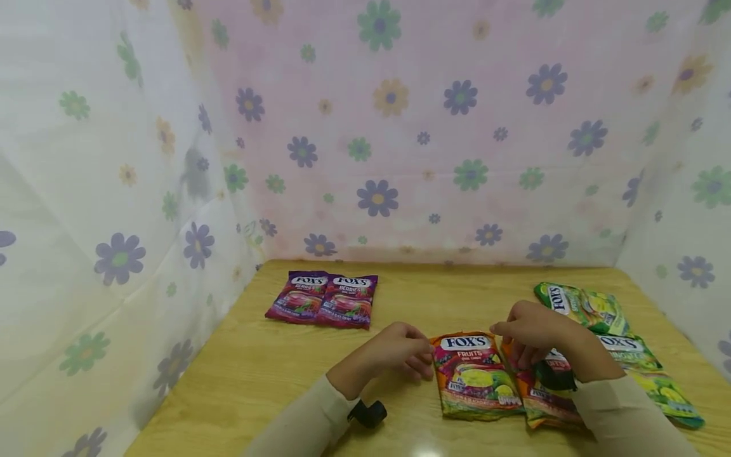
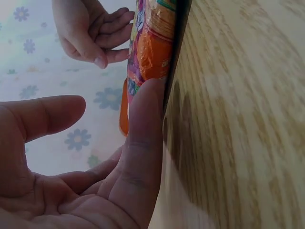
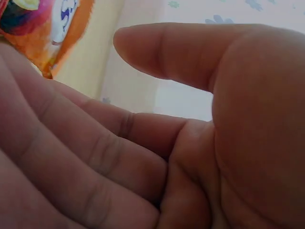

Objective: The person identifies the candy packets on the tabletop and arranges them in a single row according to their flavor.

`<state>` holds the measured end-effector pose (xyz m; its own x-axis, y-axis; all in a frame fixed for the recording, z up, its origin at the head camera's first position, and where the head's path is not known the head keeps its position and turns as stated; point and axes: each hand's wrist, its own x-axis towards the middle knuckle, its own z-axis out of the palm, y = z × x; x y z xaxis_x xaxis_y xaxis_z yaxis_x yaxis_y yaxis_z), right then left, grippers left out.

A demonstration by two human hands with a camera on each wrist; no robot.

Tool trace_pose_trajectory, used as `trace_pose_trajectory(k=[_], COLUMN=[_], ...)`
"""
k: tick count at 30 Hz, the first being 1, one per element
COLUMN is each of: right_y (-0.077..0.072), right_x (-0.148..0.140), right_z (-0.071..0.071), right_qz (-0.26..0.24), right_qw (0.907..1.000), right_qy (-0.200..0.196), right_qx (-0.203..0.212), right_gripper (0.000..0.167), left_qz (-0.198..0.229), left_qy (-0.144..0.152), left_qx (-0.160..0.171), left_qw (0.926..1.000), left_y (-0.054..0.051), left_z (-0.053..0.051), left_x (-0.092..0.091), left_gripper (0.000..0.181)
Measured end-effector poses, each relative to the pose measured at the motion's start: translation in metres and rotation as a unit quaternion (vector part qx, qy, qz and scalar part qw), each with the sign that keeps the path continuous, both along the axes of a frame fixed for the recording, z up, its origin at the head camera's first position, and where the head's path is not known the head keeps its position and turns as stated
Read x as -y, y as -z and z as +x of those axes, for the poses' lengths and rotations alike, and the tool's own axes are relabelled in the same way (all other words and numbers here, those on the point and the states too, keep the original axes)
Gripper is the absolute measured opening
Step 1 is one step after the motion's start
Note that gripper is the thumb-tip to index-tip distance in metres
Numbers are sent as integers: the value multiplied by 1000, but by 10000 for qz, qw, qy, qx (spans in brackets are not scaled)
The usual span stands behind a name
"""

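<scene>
Two orange-and-red bags of Fox's Fruits candy lie side by side on the table in the head view. My left hand [image 1: 400, 352] is at the left edge of the left fruits candy bag [image 1: 475, 381]. In the left wrist view a fingertip touches that bag's side [image 2: 155, 52], while the thumb stands apart from it. My right hand [image 1: 539, 333] is over the right fruits candy bag [image 1: 542, 403] and partly hides it. Its thumb and fingers are spread apart in the right wrist view, with nothing pinched between them.
Two purple bags of Fox's Berries candy [image 1: 345, 303] lie at the back left, slightly overlapping. At the right, several green candy bags [image 1: 596, 308] lie partly behind my right arm. Flowered cloth [image 1: 422, 158] stands around the wooden table [image 1: 240, 381].
</scene>
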<state>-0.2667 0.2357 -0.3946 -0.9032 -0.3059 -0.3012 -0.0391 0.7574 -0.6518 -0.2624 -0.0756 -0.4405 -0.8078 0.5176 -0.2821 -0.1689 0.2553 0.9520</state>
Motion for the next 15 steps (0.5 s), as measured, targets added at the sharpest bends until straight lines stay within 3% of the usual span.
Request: trace_pose_trajectory(k=[6,15], right_y=[6,9], right_x=[8,16], right_z=[2,4], right_qz=[-53,132], right_qw=[9997,9995], right_qy=[-237,-206], right_qx=[77,210], right_gripper=[47,49], left_qz=[18,3], left_qy=[269,730], left_qx=[243,382], left_qw=[9993,9966], left_y=[1,-2], left_z=[0,2], left_x=[3,4], left_gripper=[28,31])
